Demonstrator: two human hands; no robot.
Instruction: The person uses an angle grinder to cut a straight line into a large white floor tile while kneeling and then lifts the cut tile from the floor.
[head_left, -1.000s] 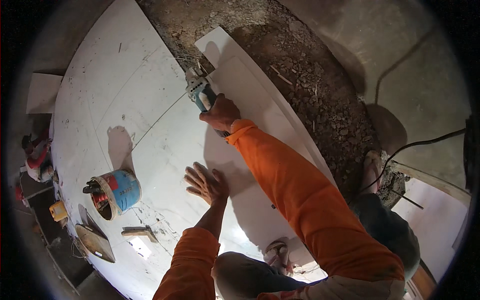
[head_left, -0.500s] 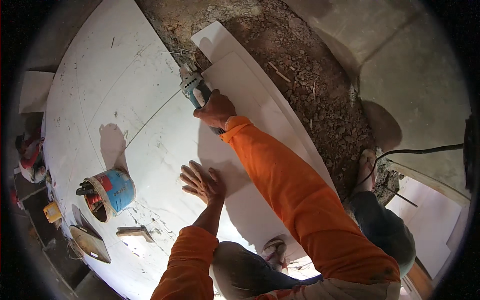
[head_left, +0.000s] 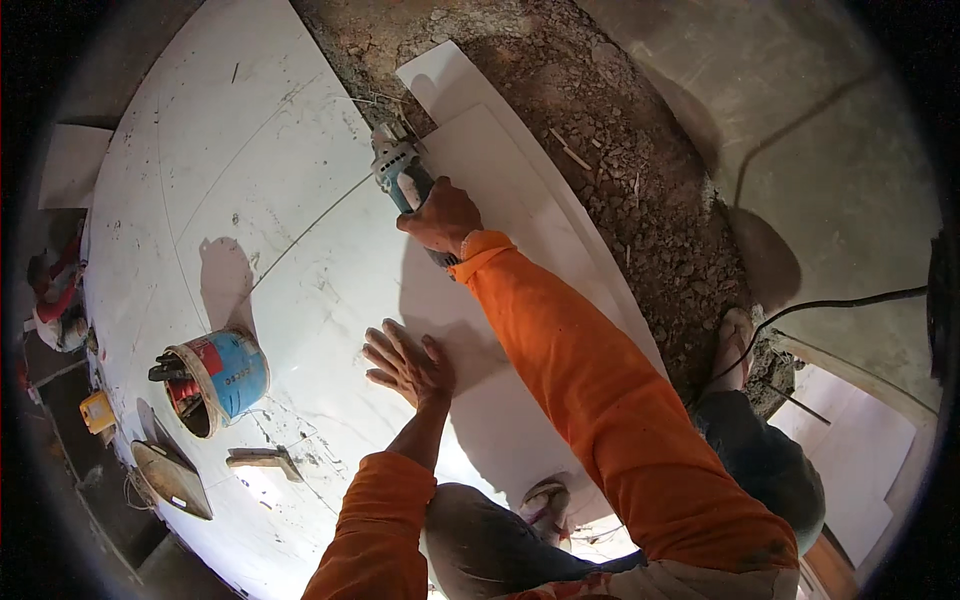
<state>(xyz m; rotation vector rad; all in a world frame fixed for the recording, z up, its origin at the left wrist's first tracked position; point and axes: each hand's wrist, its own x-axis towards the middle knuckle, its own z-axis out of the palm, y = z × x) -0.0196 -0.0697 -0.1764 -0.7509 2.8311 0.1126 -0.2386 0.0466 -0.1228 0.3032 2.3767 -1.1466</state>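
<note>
I grip a teal and grey angle grinder (head_left: pixel 390 160) in my right hand (head_left: pixel 443 212), its head over the upper end of a straight line across a large white marble-look tile (head_left: pixel 240 140), beside narrower stacked white pieces (head_left: pixel 530 230). Whether the disc touches the tile is hidden. My left hand (head_left: pixel 408 368) lies open on the tile below and left of the grinder, fingers spread, in the shadow's edge.
A blue bucket of tools (head_left: pixel 235 380), a trowel-like board (head_left: pixel 175 480) and a small wooden piece (head_left: pixel 262 462) lie left. A co-worker in red sleeves (head_left: pixel 55 310) crouches at far left. Rubble (head_left: pixel 640 230) borders the tiles; a black cable (head_left: pixel 840 300) runs right.
The view has shifted slightly. My right hand stays on the grinder near the line's upper end and my left hand stays spread on the tile, with little visible movement.
</note>
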